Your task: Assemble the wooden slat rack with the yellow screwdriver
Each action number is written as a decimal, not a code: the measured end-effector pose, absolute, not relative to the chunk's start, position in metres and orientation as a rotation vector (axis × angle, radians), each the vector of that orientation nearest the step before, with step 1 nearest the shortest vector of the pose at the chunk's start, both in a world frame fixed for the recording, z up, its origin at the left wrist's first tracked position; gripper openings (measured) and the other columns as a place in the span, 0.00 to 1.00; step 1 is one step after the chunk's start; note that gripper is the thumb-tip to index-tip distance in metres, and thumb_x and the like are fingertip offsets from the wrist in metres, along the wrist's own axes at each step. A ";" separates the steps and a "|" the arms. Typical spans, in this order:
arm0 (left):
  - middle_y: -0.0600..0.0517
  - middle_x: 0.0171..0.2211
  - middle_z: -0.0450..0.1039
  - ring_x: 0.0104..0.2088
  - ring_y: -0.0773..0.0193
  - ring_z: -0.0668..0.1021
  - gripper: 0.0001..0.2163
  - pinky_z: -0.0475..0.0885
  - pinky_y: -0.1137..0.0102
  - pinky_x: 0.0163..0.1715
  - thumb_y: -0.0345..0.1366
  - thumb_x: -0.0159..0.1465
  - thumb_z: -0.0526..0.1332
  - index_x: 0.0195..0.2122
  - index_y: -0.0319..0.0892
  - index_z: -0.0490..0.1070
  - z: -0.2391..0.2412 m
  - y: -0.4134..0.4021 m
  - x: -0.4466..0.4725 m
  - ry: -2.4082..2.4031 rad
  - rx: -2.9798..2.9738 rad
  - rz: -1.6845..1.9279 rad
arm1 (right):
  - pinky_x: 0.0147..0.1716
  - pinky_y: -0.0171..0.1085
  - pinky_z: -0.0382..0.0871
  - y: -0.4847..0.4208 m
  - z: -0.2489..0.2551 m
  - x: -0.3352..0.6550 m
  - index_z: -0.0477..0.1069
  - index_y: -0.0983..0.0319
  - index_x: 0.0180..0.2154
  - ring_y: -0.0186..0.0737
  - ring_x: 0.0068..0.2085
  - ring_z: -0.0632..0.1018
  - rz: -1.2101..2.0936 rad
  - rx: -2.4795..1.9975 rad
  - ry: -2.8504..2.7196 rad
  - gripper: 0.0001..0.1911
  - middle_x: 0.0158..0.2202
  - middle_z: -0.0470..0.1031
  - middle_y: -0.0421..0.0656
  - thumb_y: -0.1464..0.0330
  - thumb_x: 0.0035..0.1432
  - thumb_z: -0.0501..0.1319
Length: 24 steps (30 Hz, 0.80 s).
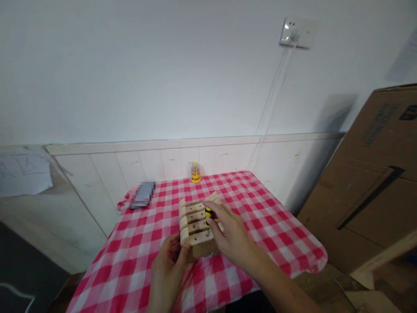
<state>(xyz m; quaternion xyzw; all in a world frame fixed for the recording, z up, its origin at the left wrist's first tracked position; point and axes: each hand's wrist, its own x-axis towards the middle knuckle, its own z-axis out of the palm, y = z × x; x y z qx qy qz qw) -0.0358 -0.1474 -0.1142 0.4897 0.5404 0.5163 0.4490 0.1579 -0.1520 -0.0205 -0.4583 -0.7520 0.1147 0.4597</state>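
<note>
A small slatted wooden piece (195,227) with raised curved sides and several screw holes rests near the front of the table. My left hand (169,265) grips its near left corner, thumb against the front and fingers around the side. In my right hand (230,226) is a yellow-and-black screwdriver (207,213), pinched by the handle between thumb and fingers. It stands nearly upright, its tip down at a hole in the nearest slat. My right hand hides much of the wooden piece's right side.
A red-and-white checked tablecloth (130,248) covers the table. A phone (143,195) lies at the back left, and a clear-and-yellow container (195,173) stands by the wall. Large cardboard boxes (368,174) lean at the right. A cable hangs from the wall socket (296,34).
</note>
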 end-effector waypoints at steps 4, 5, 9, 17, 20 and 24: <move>0.40 0.41 0.85 0.41 0.45 0.87 0.29 0.82 0.56 0.41 0.57 0.55 0.70 0.48 0.38 0.76 -0.111 -0.148 -0.034 1.346 1.196 1.270 | 0.58 0.49 0.74 -0.154 -0.026 0.153 0.67 0.54 0.63 0.45 0.58 0.78 0.315 -1.102 -1.814 0.26 0.58 0.77 0.48 0.76 0.66 0.54; 0.40 0.41 0.85 0.41 0.45 0.87 0.30 0.82 0.56 0.41 0.58 0.54 0.70 0.47 0.38 0.76 -0.110 -0.148 -0.033 1.349 1.195 1.272 | 0.58 0.48 0.74 -0.154 -0.026 0.151 0.68 0.54 0.62 0.45 0.58 0.78 0.324 -1.090 -1.802 0.26 0.57 0.77 0.47 0.77 0.66 0.53; 0.40 0.40 0.85 0.39 0.47 0.86 0.29 0.82 0.57 0.39 0.58 0.53 0.71 0.45 0.38 0.76 -0.108 -0.147 -0.032 1.268 1.194 1.332 | 0.57 0.47 0.75 -0.151 -0.026 0.148 0.71 0.55 0.60 0.44 0.56 0.80 0.363 -1.045 -1.763 0.26 0.56 0.79 0.46 0.77 0.64 0.54; 0.41 0.39 0.85 0.39 0.47 0.86 0.25 0.83 0.59 0.38 0.54 0.54 0.72 0.43 0.40 0.77 -0.112 -0.143 -0.031 1.166 1.177 1.387 | 0.57 0.47 0.75 -0.144 -0.031 0.152 0.74 0.54 0.58 0.46 0.55 0.81 0.387 -1.045 -1.695 0.27 0.54 0.80 0.45 0.77 0.61 0.56; 0.42 0.40 0.85 0.39 0.48 0.86 0.24 0.82 0.59 0.39 0.53 0.56 0.71 0.44 0.40 0.76 -0.115 -0.143 -0.032 1.142 1.187 1.380 | 0.56 0.48 0.76 -0.141 -0.034 0.154 0.75 0.54 0.58 0.47 0.54 0.81 0.422 -1.058 -1.662 0.26 0.54 0.81 0.45 0.77 0.61 0.57; 0.43 0.40 0.85 0.40 0.49 0.86 0.22 0.82 0.59 0.40 0.51 0.56 0.71 0.45 0.40 0.76 -0.116 -0.143 -0.032 1.157 1.193 1.358 | 0.51 0.45 0.79 -0.139 -0.037 0.155 0.76 0.56 0.57 0.46 0.51 0.83 0.441 -1.070 -1.600 0.25 0.52 0.82 0.46 0.76 0.61 0.58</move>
